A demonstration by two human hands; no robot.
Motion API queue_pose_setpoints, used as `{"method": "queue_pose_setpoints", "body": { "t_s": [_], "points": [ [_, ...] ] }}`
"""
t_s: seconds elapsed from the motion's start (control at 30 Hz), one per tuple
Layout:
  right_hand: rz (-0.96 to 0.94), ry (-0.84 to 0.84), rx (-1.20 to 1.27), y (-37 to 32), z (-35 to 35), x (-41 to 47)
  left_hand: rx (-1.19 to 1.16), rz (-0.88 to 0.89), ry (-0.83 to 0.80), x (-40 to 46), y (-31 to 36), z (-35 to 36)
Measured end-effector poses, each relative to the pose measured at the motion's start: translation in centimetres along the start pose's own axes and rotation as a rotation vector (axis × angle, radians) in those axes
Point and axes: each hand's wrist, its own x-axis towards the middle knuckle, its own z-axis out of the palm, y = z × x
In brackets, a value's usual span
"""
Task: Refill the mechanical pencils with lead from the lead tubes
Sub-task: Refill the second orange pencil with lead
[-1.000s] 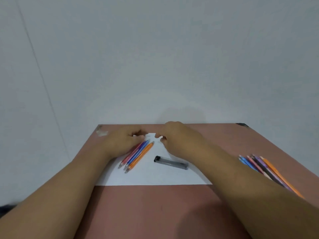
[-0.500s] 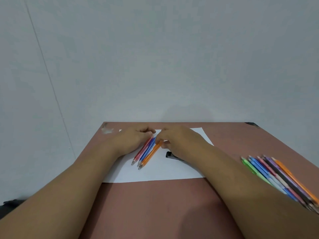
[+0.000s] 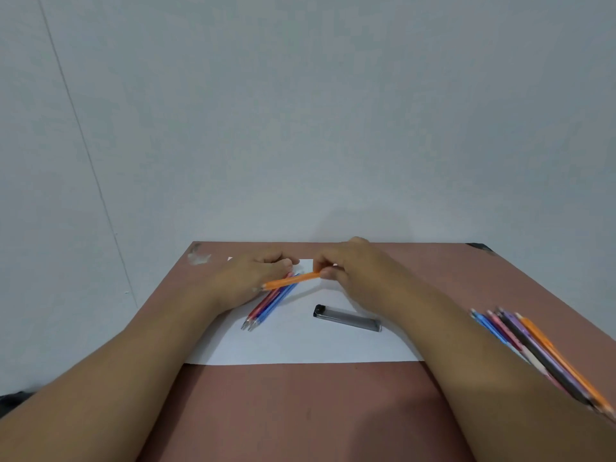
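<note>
1. The right hand (image 3: 353, 265) pinches one end of the orange pencil (image 3: 290, 280) between its thumb and fingers; the fingers are curled around that end.
2. The orange pencil goes from the right hand to the left, almost level, and its metal tip (image 3: 263, 287) lies over the left hand's knuckle side. It crosses above the other pencils.
3. The left hand (image 3: 253, 278) rests on the white paper (image 3: 300, 345) with its fingers curled loosely. Whether it grips anything, I cannot tell, because the fingers are turned away from the camera.
4. Just beside the left hand, on its right side, lie the red pencil (image 3: 261, 305) and the blue pencils (image 3: 275, 303). They are side by side on the paper, touching each other, with the tips pointing toward the person.
5. The lead tube (image 3: 348, 318) lies flat on the paper, nearer to the person than the right hand and apart from it. Its black cap is at the left end.
6. To the right of the right forearm, a row of coloured pencils (image 3: 540, 351) lies on the brown table (image 3: 300, 411), partly hidden by the arm.
</note>
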Motion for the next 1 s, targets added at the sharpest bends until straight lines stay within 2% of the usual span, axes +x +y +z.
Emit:
{"method": "queue_pose_setpoints", "body": {
  "t_s": [0.27,0.33,0.43,0.5,0.6,0.67,0.8,1.0],
  "points": [
    [0.071,0.151,0.12,1.2,-0.9,-0.3,-0.206,0.138,0.184,-1.4,2.6,0.7],
    [0.1,0.209,0.197,0.8,-0.8,-0.4,-0.015,0.147,0.176,-1.0,2.5,0.8],
    [0.143,0.3,0.342,0.2,-0.8,-0.7,0.321,0.25,0.248,-0.3,2.1,1.4],
    [0.179,0.359,0.502,-0.1,-0.9,-0.7,0.337,0.294,0.302,0.2,1.8,1.6],
    [0.244,0.401,0.775,-0.1,-1.0,-0.6,0.282,0.271,0.344,0.5,1.1,1.1],
    [0.269,0.402,0.85,0.2,-1.0,-0.4,0.262,0.256,0.339,0.6,0.7,0.9],
    [0.306,0.4,0.892,0.3,-0.7,-0.3,0.237,0.236,0.317,0.9,0.4,1.0],
    [0.34,0.495,0.744,1.0,-0.8,-0.2,0.244,0.199,0.314,0.9,0.1,0.6]
  ]
}}
